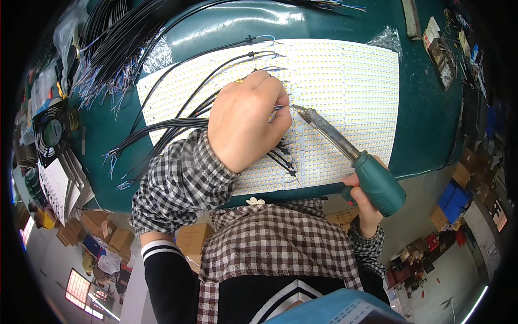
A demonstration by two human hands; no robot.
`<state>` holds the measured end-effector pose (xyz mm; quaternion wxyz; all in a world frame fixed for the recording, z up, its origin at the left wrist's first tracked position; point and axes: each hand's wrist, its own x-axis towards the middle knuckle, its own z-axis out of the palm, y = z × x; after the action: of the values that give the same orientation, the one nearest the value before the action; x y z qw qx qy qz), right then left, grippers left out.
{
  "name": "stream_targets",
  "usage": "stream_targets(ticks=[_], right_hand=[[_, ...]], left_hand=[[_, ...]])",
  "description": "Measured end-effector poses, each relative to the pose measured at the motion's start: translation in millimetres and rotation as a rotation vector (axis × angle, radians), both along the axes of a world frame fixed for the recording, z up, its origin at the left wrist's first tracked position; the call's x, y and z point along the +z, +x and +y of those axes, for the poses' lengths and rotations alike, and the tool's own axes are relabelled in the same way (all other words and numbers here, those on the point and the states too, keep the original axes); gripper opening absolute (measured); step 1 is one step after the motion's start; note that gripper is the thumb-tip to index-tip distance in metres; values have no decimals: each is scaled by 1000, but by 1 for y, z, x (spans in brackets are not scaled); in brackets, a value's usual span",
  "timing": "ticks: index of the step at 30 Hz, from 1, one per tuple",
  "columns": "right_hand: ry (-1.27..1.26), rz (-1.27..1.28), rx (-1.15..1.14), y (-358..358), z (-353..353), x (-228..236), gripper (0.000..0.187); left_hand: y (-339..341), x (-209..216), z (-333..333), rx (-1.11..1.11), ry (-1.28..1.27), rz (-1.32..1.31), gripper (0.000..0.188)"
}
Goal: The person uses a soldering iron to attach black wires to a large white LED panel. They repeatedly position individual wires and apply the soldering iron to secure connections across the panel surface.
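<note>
A white LED panel (pixel 350 97), dotted with rows of small yellow chips, lies in front of me. My left hand (pixel 248 119) rests over its middle, fingertips pinched on the thin wire end of a black cable. Several more black cables (pixel 178 123) run out from under this hand to the left. My right hand (pixel 367 208) is closed around a green-handled soldering iron (pixel 380 183). Its tip reaches the panel just right of my left fingertips, close to the pinched wire. Farther up, black cables (pixel 216 77) have their blue and white ends at the panel's middle line.
A big bundle of black cables (pixel 121 48) with bare wire ends lies at the back left. A small black fan (pixel 51 129) stands at the left edge above stacked white panels (pixel 65 181). A dirty open box (pixel 440 54) sits at the back right on the green table (pixel 426 129).
</note>
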<state>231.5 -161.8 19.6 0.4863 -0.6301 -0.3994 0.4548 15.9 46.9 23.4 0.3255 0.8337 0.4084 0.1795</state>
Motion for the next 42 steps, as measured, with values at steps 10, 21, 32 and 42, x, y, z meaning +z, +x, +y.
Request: stream_targets(ticks=[10,21,32,42], right_hand=[[-17,2,-14,-2,-1,-1,71],[28,-90,-11,2,-6,-4,72],[19,-101,-47,4,2,-3,39],[82,-84,-45,4,4,1,42]], left_hand=[[-1,-1,0,3,12,24,11],[0,1,-1,-7,3,30,11],[-46,27,-18,-105,121,84,22],[-27,32,-9,-159,282,168,18]])
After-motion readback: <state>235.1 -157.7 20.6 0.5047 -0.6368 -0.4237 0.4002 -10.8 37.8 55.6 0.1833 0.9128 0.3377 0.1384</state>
